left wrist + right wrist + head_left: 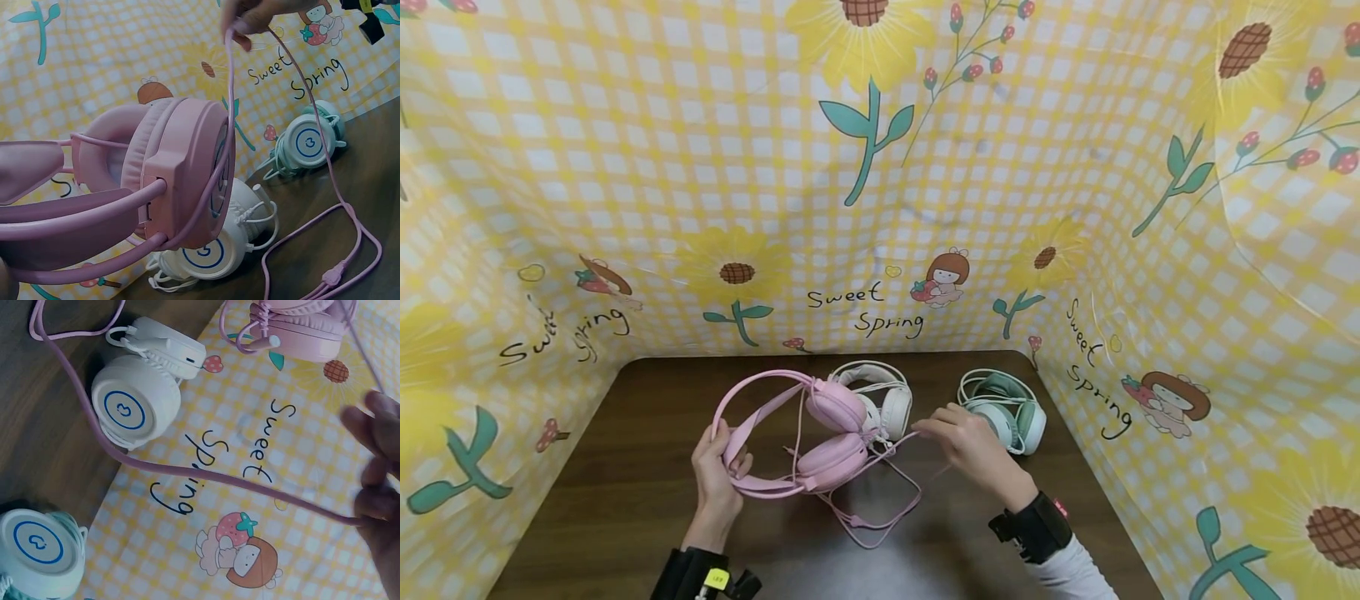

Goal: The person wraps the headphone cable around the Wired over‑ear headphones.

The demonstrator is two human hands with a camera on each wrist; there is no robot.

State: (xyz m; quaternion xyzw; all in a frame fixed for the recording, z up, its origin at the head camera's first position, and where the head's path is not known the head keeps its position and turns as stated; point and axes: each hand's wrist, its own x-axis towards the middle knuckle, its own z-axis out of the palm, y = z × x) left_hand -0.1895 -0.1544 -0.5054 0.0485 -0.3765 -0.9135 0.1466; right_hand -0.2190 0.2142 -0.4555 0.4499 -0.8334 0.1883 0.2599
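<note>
While your left hand (pixel 718 467) grips the headband of the pink headphones (pixel 820 433), holding them just above the dark wooden table (pixel 625 500), your right hand (pixel 962 437) pinches their pink cable (pixel 880 500) between the fingertips and draws it out to the right. The left wrist view shows the cable running taut from the ear cup up to your fingertips (pixel 247 25), then dropping in a loose loop onto the table, where its splitter and plug end lie.

To do this well, I'd judge that you should keep the pinch light and let the cable slide through your fingers rather than tugging at the point where it leaves the ear cup. Keep the headband steady in your left hand so the cups don't swing. Watch the slack on the table: the loop lies close to the white headphones (pixel 887 400), which sit just behind the pink pair with their own cord bundled on them, and a quick pull could snag or drag them. The green headphones (pixel 1007 408) rest just beyond your right hand, so keep your wrist from brushing them. The yellow checked sunflower backdrop (pixel 880 208) stands close behind everything, leaving little room at the back.
</note>
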